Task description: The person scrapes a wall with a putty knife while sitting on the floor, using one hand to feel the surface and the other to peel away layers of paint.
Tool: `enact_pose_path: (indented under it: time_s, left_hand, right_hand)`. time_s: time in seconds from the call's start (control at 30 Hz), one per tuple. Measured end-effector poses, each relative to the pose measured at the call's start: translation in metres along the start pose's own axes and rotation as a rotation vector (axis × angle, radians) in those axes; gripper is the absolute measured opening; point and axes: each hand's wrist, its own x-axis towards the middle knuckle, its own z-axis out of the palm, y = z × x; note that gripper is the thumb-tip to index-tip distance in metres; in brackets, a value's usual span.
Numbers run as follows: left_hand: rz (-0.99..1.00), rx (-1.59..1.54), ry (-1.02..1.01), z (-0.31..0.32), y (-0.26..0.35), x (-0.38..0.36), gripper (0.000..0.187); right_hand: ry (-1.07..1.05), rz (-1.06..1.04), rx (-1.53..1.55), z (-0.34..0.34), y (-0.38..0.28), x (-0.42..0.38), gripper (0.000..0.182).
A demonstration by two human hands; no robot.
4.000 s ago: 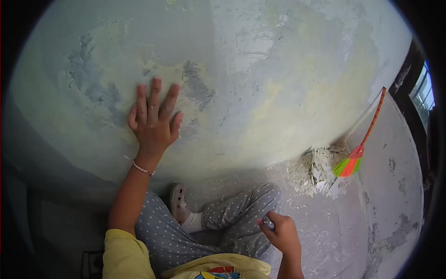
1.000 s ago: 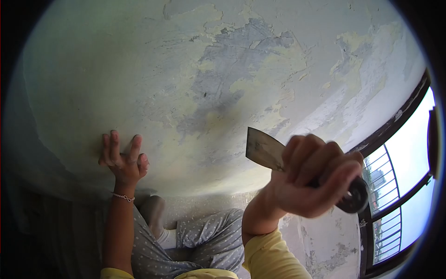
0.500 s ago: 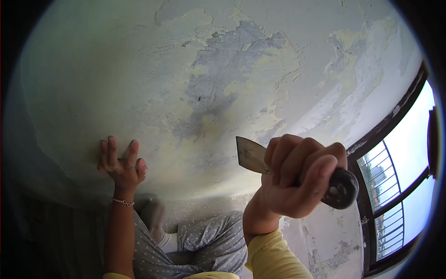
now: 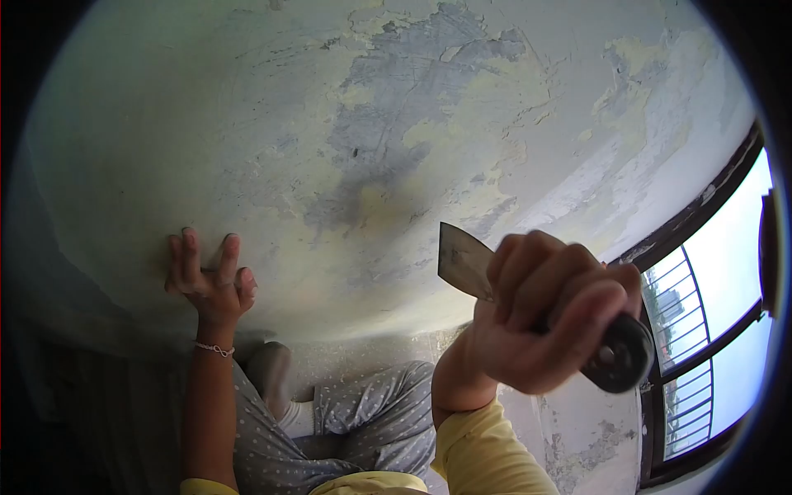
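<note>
My right hand [image 4: 549,309] is wrapped round the dark handle of a scraper [image 4: 464,261]. Its flat metal blade points up and left, in front of the wall in this view, and the handle's rounded end sticks out below my thumb. Across to the left, my left hand [image 4: 210,280] has its fingers spread at the wall [image 4: 272,190] and holds nothing. A thin bracelet [image 4: 214,349] circles that wrist. The wall's pale paint is flaked, with a grey scratched patch [image 4: 396,103] in the upper middle and yellowish areas around it.
On the right is a dark-framed window [image 4: 656,396] with metal bars [image 4: 686,318] outside. My legs in grey dotted trousers [image 4: 371,421] are folded below, close to the wall's foot. Peeling plaster [image 4: 598,450] shows at the lower right.
The scraper and my right hand have shifted slightly right, with the blade a little higher in view. My left hand appears slightly higher and further left. The wall view has shifted a little.
</note>
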Motion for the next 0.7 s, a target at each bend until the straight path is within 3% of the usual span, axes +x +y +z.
enact_pose_path:
  time_s: [0.03, 0.17, 0.3, 0.37, 0.4, 0.5, 0.63, 0.7]
  left_hand:
    - [0.002, -0.004, 0.008, 0.001, 0.0, 0.001, 0.046]
    - [-0.068, -0.015, 0.049, 0.005, -0.001, -0.005, 0.043]
    - [-0.074, -0.011, 0.034, 0.005, 0.0, -0.005, 0.043]
    - [-0.076, -0.027, 0.043, 0.003, 0.002, -0.003, 0.043]
    - [-0.078, -0.021, 0.032, 0.002, 0.003, -0.004, 0.043]
    - [-0.078, 0.002, 0.035, 0.002, 0.001, -0.002, 0.043]
    - [-0.069, -0.005, 0.034, 0.003, 0.001, -0.002, 0.042]
    - [-0.075, -0.011, 0.036, 0.002, 0.001, -0.001, 0.042]
  right_hand:
    - [-0.018, 0.091, -0.196, 0.003, 0.017, -0.004, 0.03]
    - [-0.012, 0.075, 0.096, 0.004, -0.001, -0.001, 0.029]
    - [0.116, -0.151, 0.191, 0.001, -0.027, 0.003, 0.032]
    - [0.091, 0.047, 0.08, 0.011, 0.007, 0.0, 0.032]
    - [0.079, 0.269, 0.126, 0.012, 0.005, -0.004, 0.032]
    - [0.029, 0.036, 0.021, 0.015, 0.001, -0.002, 0.03]
    - [0.234, -0.179, 0.207, 0.009, -0.03, 0.011, 0.031]
    - [0.151, -0.033, 0.102, 0.012, -0.001, 0.006, 0.032]
